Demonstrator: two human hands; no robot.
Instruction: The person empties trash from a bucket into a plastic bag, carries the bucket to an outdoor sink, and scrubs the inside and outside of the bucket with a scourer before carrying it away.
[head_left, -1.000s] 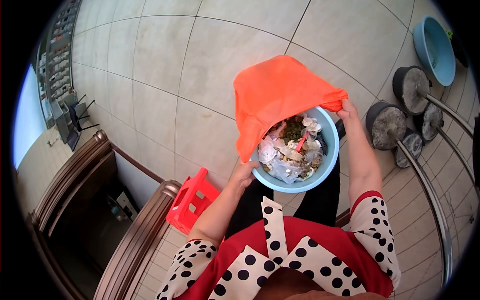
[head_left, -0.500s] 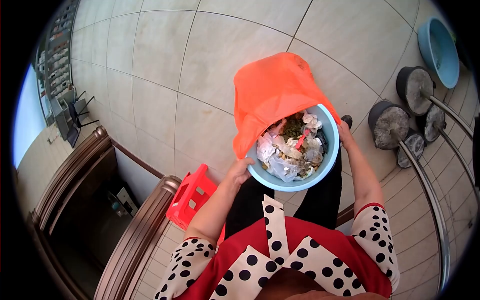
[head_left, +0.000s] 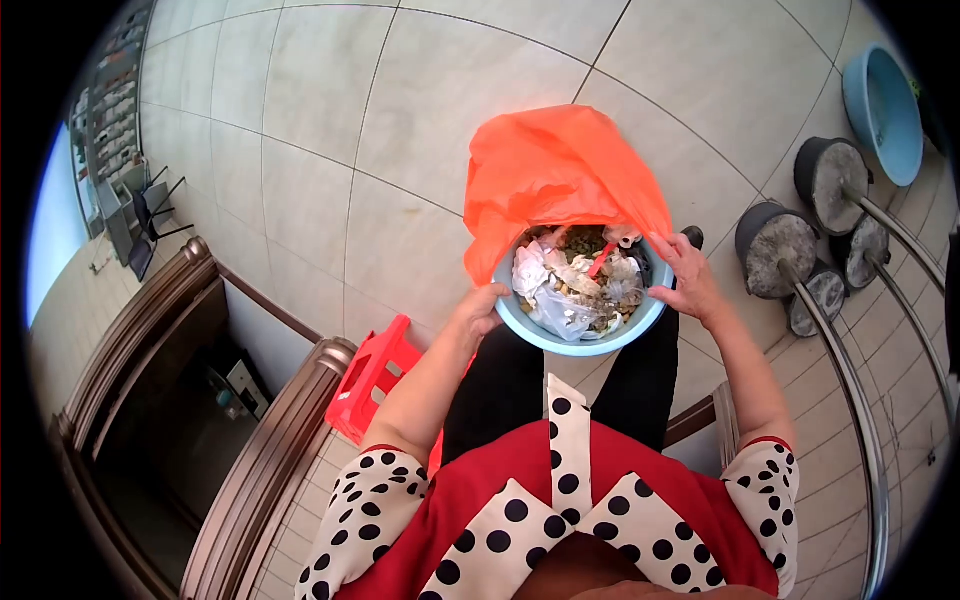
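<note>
A light blue trash bin (head_left: 572, 348) is tilted so its mouth faces me, filled with crumpled tissues (head_left: 532, 275), thin plastic wrappers (head_left: 562, 315) and dark scraps. An orange plastic bag (head_left: 560, 165) covers the far side of the bin, its edge drawn across the top of the mouth. My left hand (head_left: 482, 306) is closed on the left of the rim, by the bag's lower corner. On the right, my right hand (head_left: 692, 278) pinches the bag's edge with its fingers, while the thumb rests by the rim.
A red plastic stool (head_left: 375, 375) stands left of my legs, near a brown wooden railing (head_left: 270, 460). To the right are concrete-filled pots with metal poles (head_left: 780, 250) and a blue basin (head_left: 885, 120). Large pale tiles (head_left: 400, 210) cover the floor.
My right hand has shifted from the rim's outer side to the bag's edge. The bag now reaches farther over the right of the mouth, and the bin's near rim sits slightly higher in view.
</note>
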